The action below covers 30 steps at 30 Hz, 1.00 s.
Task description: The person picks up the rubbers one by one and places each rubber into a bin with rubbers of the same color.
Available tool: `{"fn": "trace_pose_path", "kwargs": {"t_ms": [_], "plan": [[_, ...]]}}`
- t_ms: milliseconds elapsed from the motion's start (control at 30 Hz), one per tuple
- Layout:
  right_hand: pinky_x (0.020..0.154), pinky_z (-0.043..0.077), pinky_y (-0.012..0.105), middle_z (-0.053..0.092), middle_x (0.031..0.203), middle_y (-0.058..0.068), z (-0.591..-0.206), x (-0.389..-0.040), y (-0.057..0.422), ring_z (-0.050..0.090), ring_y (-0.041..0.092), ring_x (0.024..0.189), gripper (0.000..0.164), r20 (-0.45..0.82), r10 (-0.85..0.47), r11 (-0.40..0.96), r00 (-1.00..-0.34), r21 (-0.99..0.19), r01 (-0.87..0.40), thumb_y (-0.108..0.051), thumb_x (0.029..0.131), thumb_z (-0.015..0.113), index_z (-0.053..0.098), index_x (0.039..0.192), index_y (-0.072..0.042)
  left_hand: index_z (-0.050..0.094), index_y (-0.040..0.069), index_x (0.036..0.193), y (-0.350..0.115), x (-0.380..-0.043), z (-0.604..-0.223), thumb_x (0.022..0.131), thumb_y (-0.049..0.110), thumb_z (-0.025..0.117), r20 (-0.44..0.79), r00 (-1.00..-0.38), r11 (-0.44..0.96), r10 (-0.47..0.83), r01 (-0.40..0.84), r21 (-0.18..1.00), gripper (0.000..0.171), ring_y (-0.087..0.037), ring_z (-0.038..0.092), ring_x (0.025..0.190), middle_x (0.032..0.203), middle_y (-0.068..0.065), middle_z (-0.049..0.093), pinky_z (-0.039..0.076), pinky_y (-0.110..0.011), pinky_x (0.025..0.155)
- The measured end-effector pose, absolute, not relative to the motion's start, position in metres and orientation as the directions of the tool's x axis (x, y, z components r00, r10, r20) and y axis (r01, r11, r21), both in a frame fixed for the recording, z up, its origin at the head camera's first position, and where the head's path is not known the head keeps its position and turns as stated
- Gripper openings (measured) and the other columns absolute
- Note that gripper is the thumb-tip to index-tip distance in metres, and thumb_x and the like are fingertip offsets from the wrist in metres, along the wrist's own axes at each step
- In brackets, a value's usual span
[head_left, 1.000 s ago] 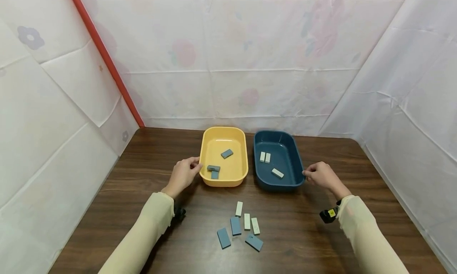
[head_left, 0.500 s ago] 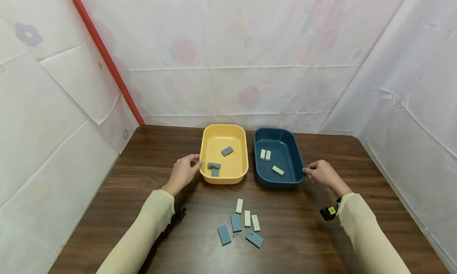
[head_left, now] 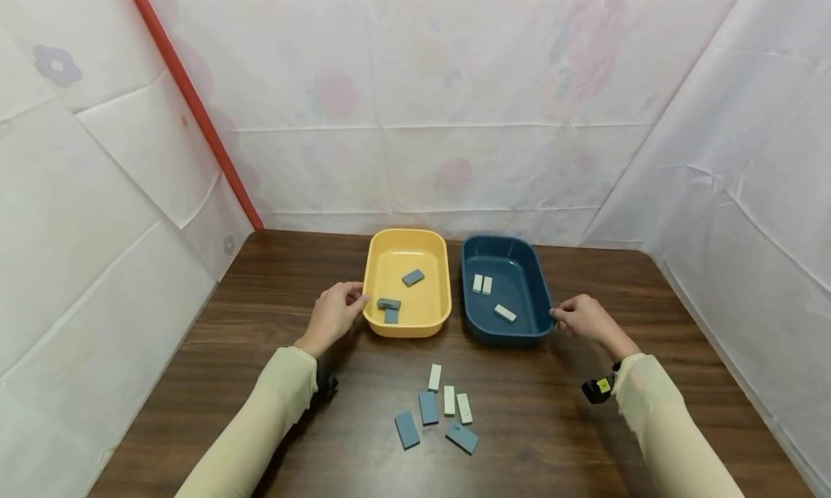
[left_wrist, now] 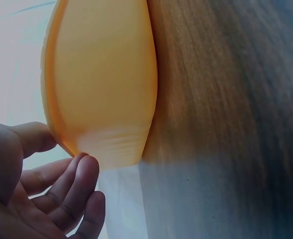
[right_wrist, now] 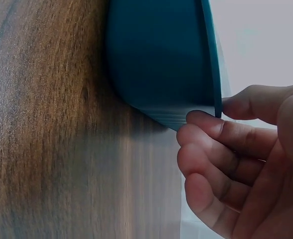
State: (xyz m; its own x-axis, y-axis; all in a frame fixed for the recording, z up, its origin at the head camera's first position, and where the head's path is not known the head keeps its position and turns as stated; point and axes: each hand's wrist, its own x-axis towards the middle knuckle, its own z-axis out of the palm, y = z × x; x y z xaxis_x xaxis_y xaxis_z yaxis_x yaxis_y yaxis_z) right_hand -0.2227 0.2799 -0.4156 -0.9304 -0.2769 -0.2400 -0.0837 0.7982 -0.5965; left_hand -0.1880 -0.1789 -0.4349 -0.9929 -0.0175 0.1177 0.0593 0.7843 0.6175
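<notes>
With thumb and fingers, my left hand (head_left: 332, 316) pinches the left rim of a yellow tray (head_left: 431, 296); the left wrist view shows the rim between them. Inside lie three blue-grey blocks (head_left: 412, 277), one partly on another. My right hand (head_left: 587, 319) pinches the right rim of a dark blue tray (head_left: 513, 274), its thumb and index finger on either side of the rim in the right wrist view. Three pale blocks (head_left: 505, 312) lie in that tray. On the table in front are three pale green blocks (head_left: 449, 401) and three blue-grey blocks (head_left: 407, 430).
Both trays stand side by side, a narrow gap between them, on a dark wooden table (head_left: 273, 281). White patterned sheets (head_left: 415, 101) hang behind and at both sides. A red strip (head_left: 195, 108) runs down the back left corner.
Hands, trays and blocks keep their places; only the head view shifts slightly up and down.
</notes>
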Motion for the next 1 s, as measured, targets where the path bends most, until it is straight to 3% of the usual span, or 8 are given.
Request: {"fn": "trace_pose_path", "kwargs": {"t_ms": [367, 633, 1000], "plan": [[0.067, 0.042, 0.03, 0.053, 0.055, -0.001, -0.414, -0.225, 0.277, 0.049, 0.013, 0.056, 0.037, -0.254, -0.273, 0.809, -0.928, -0.582, -0.08, -0.02, 0.101, 0.05, 0.068, 0.077, 0.003, 0.064, 0.004, 0.124, -0.179, -0.183, -0.428, 0.095, 0.025, 0.063, 0.135, -0.99, 0.77, -0.037, 0.058, 0.635, 0.036, -0.028, 0.062, 0.097, 0.114, -0.013, 0.064, 0.05, -0.045, 0.085], [0.063, 0.043, 0.029, 0.056, 0.06, 0.001, -0.415, -0.223, 0.28, 0.05, 0.013, 0.057, 0.034, -0.253, -0.266, 0.795, -0.93, -0.604, -0.063, -0.02, 0.101, 0.05, 0.069, 0.083, 0.003, 0.068, 0.006, 0.12, -0.171, -0.177, -0.419, 0.094, 0.025, 0.064, 0.206, -0.978, 0.797, -0.036, 0.096, 0.596, 0.033, -0.034, 0.05, 0.115, 0.121, -0.015, 0.06, 0.042, -0.053, 0.097], [0.062, 0.042, 0.03, 0.055, 0.059, -0.002, -0.411, -0.223, 0.28, 0.051, 0.013, 0.058, 0.036, -0.23, -0.278, 0.802, -0.933, -0.59, -0.093, -0.02, 0.102, 0.049, 0.068, 0.081, 0.003, 0.072, 0.009, 0.11, -0.156, -0.155, -0.393, 0.093, 0.024, 0.066, 0.27, -0.959, 0.798, 0.084, 0.227, 0.558, 0.024, -0.029, 0.057, 0.1, 0.112, -0.01, 0.065, 0.047, -0.045, 0.084]]}}
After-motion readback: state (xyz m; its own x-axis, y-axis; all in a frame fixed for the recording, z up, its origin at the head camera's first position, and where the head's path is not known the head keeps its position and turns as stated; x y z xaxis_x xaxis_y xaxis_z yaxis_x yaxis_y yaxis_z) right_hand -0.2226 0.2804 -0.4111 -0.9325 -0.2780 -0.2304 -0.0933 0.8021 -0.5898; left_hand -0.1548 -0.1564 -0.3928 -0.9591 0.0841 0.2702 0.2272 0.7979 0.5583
